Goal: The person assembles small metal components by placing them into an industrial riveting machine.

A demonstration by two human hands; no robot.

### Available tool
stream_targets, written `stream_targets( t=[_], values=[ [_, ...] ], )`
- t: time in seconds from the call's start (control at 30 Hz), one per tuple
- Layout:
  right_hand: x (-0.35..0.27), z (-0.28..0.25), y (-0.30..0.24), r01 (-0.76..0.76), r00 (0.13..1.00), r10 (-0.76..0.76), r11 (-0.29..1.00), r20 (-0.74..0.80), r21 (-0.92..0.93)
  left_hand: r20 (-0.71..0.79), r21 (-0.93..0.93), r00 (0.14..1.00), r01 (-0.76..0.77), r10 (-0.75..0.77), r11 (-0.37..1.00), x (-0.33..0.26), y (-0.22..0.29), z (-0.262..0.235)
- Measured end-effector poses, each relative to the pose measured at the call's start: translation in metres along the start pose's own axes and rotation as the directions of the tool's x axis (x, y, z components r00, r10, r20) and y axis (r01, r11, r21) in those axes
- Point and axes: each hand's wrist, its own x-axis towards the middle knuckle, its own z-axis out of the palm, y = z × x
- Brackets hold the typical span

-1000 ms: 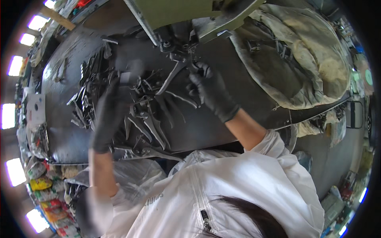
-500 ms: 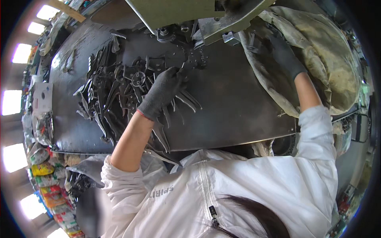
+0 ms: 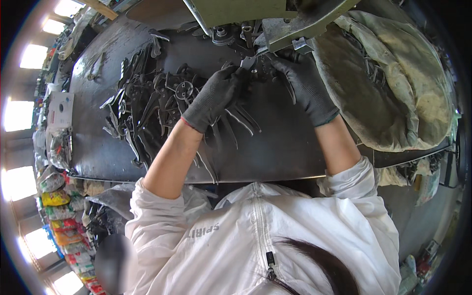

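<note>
My left hand (image 3: 212,98), in a dark grey knit glove, is closed at the front of a machine (image 3: 290,30). A small shiny metal piece (image 3: 248,62) shows at its fingertips. My right hand (image 3: 309,91), gloved the same way, is closed just under the machine's jaw, with a dark curved metal handle (image 3: 290,90) jutting from below its fingers. The far ends of the fingers and the parts between the hands are partly hidden. Left of my left hand lies a heap of dark metal plier parts (image 3: 142,98), with several curved handles (image 3: 241,120) beside the wrist.
A large fabric-lined bin or sack (image 3: 393,113) sits open at the right, with metal parts (image 3: 374,71) inside. The dark metal table (image 3: 280,147) has its edge close to my body. A white box (image 3: 61,109) and stacked colourful bags (image 3: 61,214) are at the left.
My right hand has come out of the fabric-lined sack and moved left to the machine, bringing a dark handle. My left hand has shifted slightly toward the machine front.
</note>
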Motion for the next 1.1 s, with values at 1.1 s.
stream_targets(
  t=[1.1],
  values=[
    [-0.014,0.025,0.002,-0.06,0.994,0.063,0.998,0.094,-0.035,-0.324,0.944,0.884,0.28,0.337,0.174,0.0,0.031,-0.053]
  ],
)
